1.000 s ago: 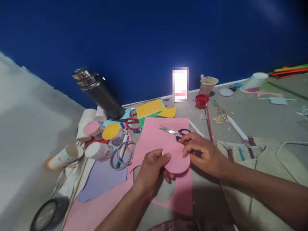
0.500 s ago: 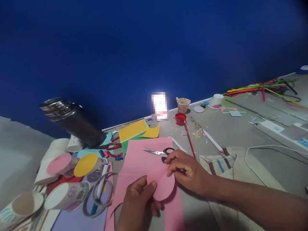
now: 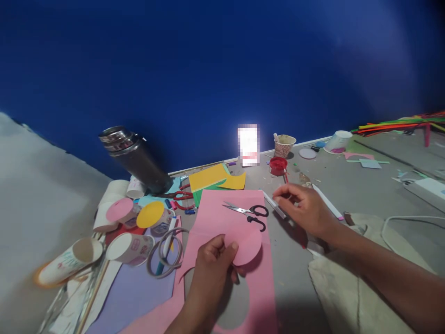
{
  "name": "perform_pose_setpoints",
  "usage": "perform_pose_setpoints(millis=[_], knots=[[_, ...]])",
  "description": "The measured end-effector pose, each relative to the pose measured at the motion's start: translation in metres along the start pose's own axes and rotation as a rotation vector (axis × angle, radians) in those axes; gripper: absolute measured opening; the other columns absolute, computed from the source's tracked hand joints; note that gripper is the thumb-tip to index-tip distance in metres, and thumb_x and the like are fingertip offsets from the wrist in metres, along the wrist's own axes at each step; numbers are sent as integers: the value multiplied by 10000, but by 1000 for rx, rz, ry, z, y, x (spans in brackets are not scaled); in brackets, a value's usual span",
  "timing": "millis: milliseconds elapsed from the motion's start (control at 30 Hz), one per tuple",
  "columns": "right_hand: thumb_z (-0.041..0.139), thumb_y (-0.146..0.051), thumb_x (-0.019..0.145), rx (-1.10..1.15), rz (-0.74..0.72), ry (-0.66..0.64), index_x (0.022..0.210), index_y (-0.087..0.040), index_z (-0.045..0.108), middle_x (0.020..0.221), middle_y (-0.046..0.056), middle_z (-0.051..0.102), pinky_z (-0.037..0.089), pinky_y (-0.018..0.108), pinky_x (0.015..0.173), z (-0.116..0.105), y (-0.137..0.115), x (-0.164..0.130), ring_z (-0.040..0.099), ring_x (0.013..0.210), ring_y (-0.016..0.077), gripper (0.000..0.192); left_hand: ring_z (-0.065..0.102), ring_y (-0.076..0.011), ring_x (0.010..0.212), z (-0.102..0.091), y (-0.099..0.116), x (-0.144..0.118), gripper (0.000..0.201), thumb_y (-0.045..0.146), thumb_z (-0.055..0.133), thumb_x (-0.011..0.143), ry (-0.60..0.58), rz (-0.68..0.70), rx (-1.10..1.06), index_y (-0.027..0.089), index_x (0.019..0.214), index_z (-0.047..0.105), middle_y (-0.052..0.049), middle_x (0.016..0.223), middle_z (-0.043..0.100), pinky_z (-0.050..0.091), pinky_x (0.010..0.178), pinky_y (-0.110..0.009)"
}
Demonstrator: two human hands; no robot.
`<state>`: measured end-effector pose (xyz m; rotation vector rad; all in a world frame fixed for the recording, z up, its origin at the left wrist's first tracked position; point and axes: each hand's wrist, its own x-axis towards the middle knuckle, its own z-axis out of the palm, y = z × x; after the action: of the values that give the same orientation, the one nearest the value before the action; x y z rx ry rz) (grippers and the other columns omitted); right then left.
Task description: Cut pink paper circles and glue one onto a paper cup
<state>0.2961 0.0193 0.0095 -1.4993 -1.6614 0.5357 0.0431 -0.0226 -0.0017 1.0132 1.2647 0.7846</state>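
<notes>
Craft table seen from above, left to right. At far left a cluster of paper cups point(image 3: 129, 247) is lying on its sides, two of them capped with a pink and a yellow paper disc; behind them a steel flask point(image 3: 134, 160) is leaning, and a roll of clear tape point(image 3: 165, 253) is resting on a lilac sheet point(image 3: 135, 297).

The left hand point(image 3: 210, 273) is pinching a pink paper circle point(image 3: 247, 245) between thumb and fingers, holding it just above the pink sheet point(image 3: 222, 218). A round hole is showing in that sheet directly below the hand, so the cutting-out of this circle appears finished; whether further trimming or fixing is left cannot be judged.

The scissors point(image 3: 248, 212) are lying idle on the pink sheet, touched by neither hand. The right hand point(image 3: 306, 208) is hovering well apart from the left, fingers curled together over a white marker point(image 3: 274, 205); whether it is gripping the marker or only touching it is not clear.

Further right a red pot point(image 3: 278, 165), a patterned cup point(image 3: 284, 145) and a bundle of coloured sticks point(image 3: 396, 125) are lying near the blue wall.

A bright object against the wall is blurred out, and the near edge of the pink sheet is cut off
</notes>
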Motion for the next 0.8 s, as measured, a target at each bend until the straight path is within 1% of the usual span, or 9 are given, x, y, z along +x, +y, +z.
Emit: perform_pose_setpoints(millis=[100,167,233,300,400,533,633,733,800], knots=[[612,-256,920,-121,-217,-225,969,-208,673,963,69,724,490,334,790,21,4,-5,658,898,224,91,496,-98,435,-4,3,0,274,402,665,847,104,87,117,154,736,632,26,528,562,383,471,-207],[641,-287,925,-246,-271,-319,1033,-197,660,1045,95,705,480,359,856,32,5,-7,637,991,249,142,507,-101,490,-4,6,-1,239,364,655,853,171,160,167,162,728,630,33,563,553,378,483,-199],[666,-314,915,-381,-236,-366,1035,-189,654,1030,96,686,468,347,804,40,5,-7,632,950,252,174,501,-100,545,-3,10,-3,173,328,654,849,208,222,163,164,796,661,31,632,573,392,507,-196],[659,-321,917,-460,-193,-392,976,-191,651,953,80,668,434,324,707,43,4,-6,626,850,241,143,479,-97,561,-2,13,-5,159,295,654,840,222,238,109,176,944,670,42,669,565,394,516,-192],[599,-304,942,-492,-169,-404,865,-196,623,853,66,645,369,313,622,43,1,-5,608,750,229,135,436,-94,540,-1,14,-7,327,245,639,843,252,250,48,218,1165,590,83,637,464,361,500,-181],[574,-306,935,-499,-162,-415,833,-204,594,825,57,647,336,311,587,40,2,-7,603,708,224,146,422,-89,517,-1,15,-10,443,225,608,869,279,298,29,272,1295,498,102,635,414,340,499,-176],[561,-352,933,-266,-14,-453,853,-208,603,804,42,668,364,297,578,34,2,-7,598,670,198,170,437,-86,531,-2,17,-11,408,229,619,859,300,333,22,257,1259,550,84,667,478,355,515,-179],[566,-497,925,235,307,-578,894,-184,652,708,19,647,356,267,492,25,-2,-8,496,497,127,326,470,-95,566,-4,20,-9,233,254,631,844,283,315,-2,208,1072,643,44,719,570,397,543,-195],[686,-566,830,529,448,-573,917,-168,685,729,26,645,323,248,447,20,-6,-10,438,467,96,408,469,-99,580,-7,20,-7,130,269,637,841,286,314,-14,190,941,662,37,706,569,408,557,-202]])
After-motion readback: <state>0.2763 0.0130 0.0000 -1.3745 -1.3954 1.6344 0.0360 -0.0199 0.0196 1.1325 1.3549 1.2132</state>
